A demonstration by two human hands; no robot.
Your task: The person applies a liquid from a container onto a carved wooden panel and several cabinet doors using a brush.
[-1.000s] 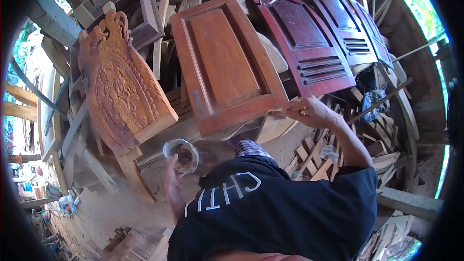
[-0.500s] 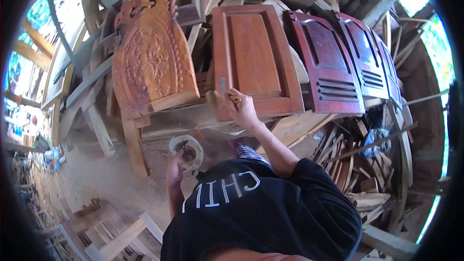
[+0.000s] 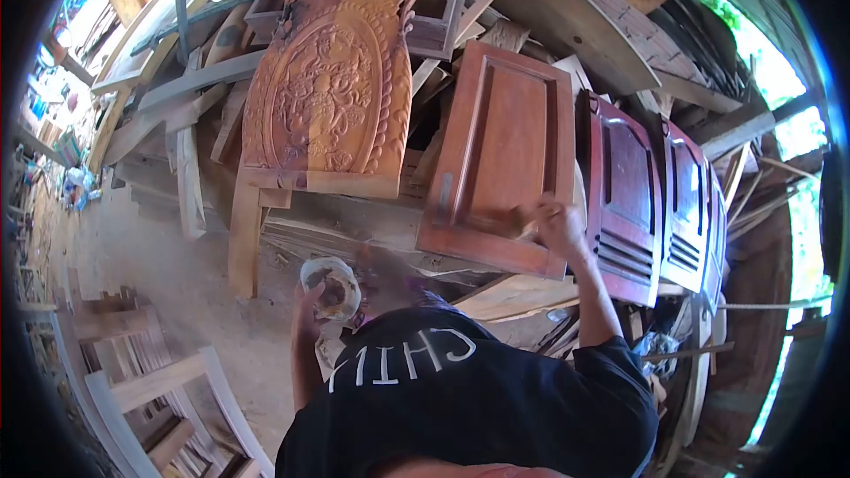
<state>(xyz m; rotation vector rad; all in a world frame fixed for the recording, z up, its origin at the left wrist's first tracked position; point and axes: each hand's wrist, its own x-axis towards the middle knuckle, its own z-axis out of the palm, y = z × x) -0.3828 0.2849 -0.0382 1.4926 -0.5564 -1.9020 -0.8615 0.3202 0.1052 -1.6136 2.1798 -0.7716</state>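
My right hand point(image 3: 560, 227) is closed around a brush point(image 3: 521, 219), which is at the lower part of a reddish-brown wooden panel door point(image 3: 509, 146). Low on the left, my left hand point(image 3: 308, 303) grips a round whitish tub point(image 3: 331, 289) with brown contents. A carved orange-brown wooden panel point(image 3: 328, 93) leans to the left of the panel door. Darker red glossy panels with slats point(image 3: 627, 186) stand to its right.
Wooden frames point(image 3: 159, 382) lie at the lower left. Loose boards and a wooden box point(image 3: 436, 31) sit behind the panels. A plastic bag point(image 3: 657, 347) and wood scraps are at the lower right. Boards point(image 3: 522, 296) lie below the panel door.
The view has turned, so the panels appear shifted right. My right hand and the brush have moved from the door's lower left corner across to its lower right. My left hand still holds the tub.
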